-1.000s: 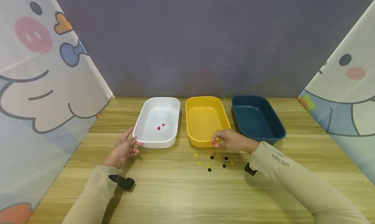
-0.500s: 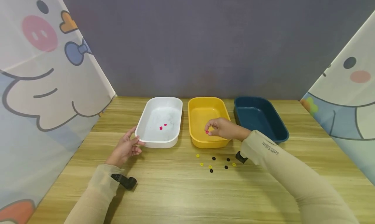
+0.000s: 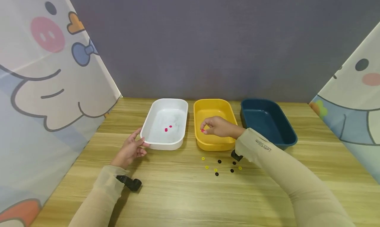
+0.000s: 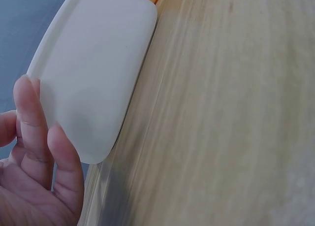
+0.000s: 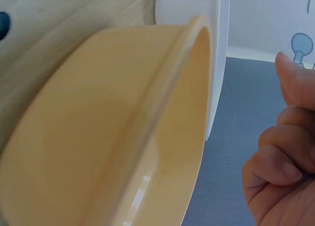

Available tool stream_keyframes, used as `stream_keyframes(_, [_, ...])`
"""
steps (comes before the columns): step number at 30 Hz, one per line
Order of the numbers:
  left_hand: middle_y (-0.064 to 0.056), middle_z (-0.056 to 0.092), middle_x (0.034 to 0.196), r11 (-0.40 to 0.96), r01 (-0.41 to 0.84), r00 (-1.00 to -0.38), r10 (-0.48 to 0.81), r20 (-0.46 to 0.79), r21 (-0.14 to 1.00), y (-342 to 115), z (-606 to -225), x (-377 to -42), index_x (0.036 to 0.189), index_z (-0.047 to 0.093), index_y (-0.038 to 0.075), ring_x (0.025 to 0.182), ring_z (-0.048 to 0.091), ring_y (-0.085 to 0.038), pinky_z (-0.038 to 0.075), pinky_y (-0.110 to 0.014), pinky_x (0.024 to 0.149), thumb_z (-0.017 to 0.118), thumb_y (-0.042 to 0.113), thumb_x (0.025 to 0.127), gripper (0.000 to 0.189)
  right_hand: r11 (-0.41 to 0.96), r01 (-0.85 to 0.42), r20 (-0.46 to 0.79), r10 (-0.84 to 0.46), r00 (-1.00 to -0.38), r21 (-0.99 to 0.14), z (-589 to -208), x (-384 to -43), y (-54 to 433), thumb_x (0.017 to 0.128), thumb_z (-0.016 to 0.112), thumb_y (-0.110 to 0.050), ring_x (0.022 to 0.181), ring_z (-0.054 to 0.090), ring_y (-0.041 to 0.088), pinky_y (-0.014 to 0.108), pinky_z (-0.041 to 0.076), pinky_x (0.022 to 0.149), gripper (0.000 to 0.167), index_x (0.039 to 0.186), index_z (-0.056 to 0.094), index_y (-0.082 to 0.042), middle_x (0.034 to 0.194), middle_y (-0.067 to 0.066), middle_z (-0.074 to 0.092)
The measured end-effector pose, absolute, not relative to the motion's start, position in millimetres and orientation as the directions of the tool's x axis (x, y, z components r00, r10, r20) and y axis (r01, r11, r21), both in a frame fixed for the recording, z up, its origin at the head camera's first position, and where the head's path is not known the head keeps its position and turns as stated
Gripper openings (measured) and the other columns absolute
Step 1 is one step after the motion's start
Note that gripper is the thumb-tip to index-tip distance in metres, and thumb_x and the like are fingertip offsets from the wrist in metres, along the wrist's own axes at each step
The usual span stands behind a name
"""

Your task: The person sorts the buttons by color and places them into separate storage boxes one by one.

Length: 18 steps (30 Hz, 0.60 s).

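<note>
My right hand point(image 3: 218, 126) pinches a small pink button point(image 3: 203, 130) between thumb and index finger, above the yellow tray point(image 3: 198, 144). In the right wrist view the other fingers of that hand point(image 5: 283, 147) are curled, and the button is out of sight. My left hand point(image 3: 129, 150) holds the near left corner of the white tray point(image 3: 166, 146), its thumb at the rim. The left wrist view has this hand point(image 4: 42, 162) against the tray's outer wall point(image 4: 93, 63). Several pink buttons point(image 3: 166, 130) lie inside the white tray.
A dark blue tray point(image 3: 292, 139) stands right of the yellow one. Several yellow buttons point(image 3: 206, 167) and black buttons point(image 3: 217, 174) lie scattered on the wooden table point(image 3: 178, 197) before the yellow tray. A grey wall point(image 3: 207, 45) rises behind the trays.
My right hand has moved left and away from me with the pink button, from the yellow tray's front rim to above its inside. The left hand stays at the white tray's corner.
</note>
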<state>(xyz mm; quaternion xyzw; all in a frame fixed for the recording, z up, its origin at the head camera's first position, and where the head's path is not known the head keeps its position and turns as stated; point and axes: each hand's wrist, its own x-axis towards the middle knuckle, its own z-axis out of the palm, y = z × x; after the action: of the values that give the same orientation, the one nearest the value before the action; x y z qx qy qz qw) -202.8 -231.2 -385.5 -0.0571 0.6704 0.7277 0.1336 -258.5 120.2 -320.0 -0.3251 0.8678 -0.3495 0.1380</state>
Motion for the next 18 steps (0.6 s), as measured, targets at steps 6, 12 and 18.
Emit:
stream_keyframes(6, [0.004,0.068,0.07,-0.066,-0.26,-0.96,0.124,-0.251,0.963,-231.0,-385.2,-202.5,0.155,0.003,0.016,0.047,0.056,-0.005,0.047,-0.021,0.053,0.034,0.008,0.104,0.06,0.546,-0.517,0.011,-0.681,-0.732,-0.659,-313.0,-269.1,106.2,0.09,0.065,-0.004,0.053,0.028,0.011,0.024,0.027,0.055,0.006,0.095,0.065,0.0,0.057,-0.004,0.033])
stream_keyframes(12, [0.005,0.068,0.068,-0.072,-0.261,-0.96,0.122,-0.252,0.963,-232.0,-383.7,-201.1,0.155,0.002,0.017,0.046,0.056,-0.005,0.047,-0.021,0.052,0.034,0.009,0.105,0.061,0.557,-0.532,0.004,-0.688,-0.725,-0.638,-307.8,-279.4,86.0,0.091,0.065,-0.007,0.052,0.028,0.01,0.024,0.027,0.056,0.009,0.097,0.065,-0.001,0.055,-0.004,0.033])
stream_keyframes(18, [0.005,0.067,0.067,-0.062,-0.262,-0.96,0.121,-0.254,0.963,-231.0,-383.2,-201.0,0.155,0.003,0.015,0.045,0.056,-0.005,0.048,-0.021,0.052,0.034,0.007,0.104,0.06,0.57,-0.554,0.009,-0.692,-0.722,-0.608,-306.1,-289.5,69.4,0.09,0.066,-0.007,0.066,0.042,0.014,0.026,0.038,0.066,0.006,0.096,0.065,-0.003,0.074,0.004,0.057])
